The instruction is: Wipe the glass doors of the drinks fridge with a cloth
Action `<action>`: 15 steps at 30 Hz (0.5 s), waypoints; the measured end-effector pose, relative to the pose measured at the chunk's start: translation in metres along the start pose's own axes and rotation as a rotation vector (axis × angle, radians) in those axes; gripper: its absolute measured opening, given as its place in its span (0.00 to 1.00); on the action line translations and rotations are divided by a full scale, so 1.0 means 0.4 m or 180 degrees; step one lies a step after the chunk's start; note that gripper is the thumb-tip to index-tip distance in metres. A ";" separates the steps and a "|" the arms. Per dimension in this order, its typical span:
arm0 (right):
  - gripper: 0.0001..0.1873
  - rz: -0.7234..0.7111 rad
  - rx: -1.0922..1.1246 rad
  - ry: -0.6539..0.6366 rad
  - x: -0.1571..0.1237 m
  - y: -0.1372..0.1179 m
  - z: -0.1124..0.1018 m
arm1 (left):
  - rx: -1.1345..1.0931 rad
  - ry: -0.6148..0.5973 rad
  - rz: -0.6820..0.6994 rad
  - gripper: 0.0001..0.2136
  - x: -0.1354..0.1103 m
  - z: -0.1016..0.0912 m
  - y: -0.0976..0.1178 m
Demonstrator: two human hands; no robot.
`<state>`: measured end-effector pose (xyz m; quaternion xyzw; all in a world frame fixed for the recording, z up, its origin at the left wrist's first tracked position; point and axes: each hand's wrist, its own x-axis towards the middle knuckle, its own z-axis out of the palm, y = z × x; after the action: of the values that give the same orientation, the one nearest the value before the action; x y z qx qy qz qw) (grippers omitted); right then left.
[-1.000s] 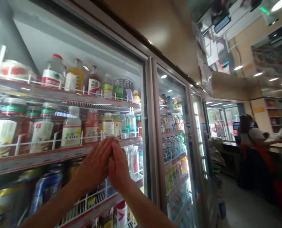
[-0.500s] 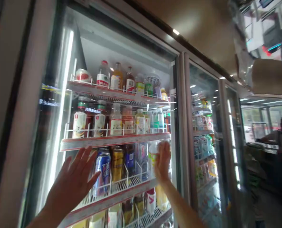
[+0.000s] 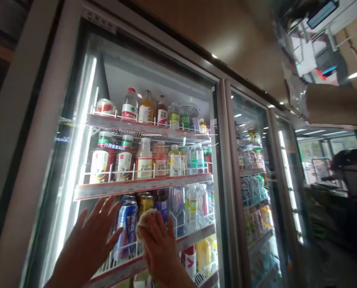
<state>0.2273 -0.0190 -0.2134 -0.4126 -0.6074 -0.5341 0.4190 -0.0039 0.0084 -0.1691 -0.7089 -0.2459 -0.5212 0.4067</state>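
My left hand rests open against the glass door of a drinks cooler, its fingers spread beside a blue drink can behind the glass. To its right, my right hand presses a pale crumpled cloth on the glass, over the rows of cans. Bottled drinks stand on a white wire-fronted shelf above both hands. Whether the cloth is damp cannot be seen.
Another glass cooler door stands to the right, with packaged drinks inside. Further right, a person leans over a counter. A beige wrapped duct runs overhead.
My hands have moved apart since the earliest frame. My right hand has moved left and down across the glass, and the view has swung left.
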 end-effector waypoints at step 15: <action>0.27 0.0672 -0.0115 -0.0038 -0.178 0.118 -0.030 | 0.0243 -0.0277 -0.0102 0.29 -0.136 -0.007 0.052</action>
<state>0.2948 -0.0307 -0.2658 -0.4850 -0.5534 -0.4953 0.4618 -0.0077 -0.0010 -0.2264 -0.7109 -0.2943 -0.4865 0.4140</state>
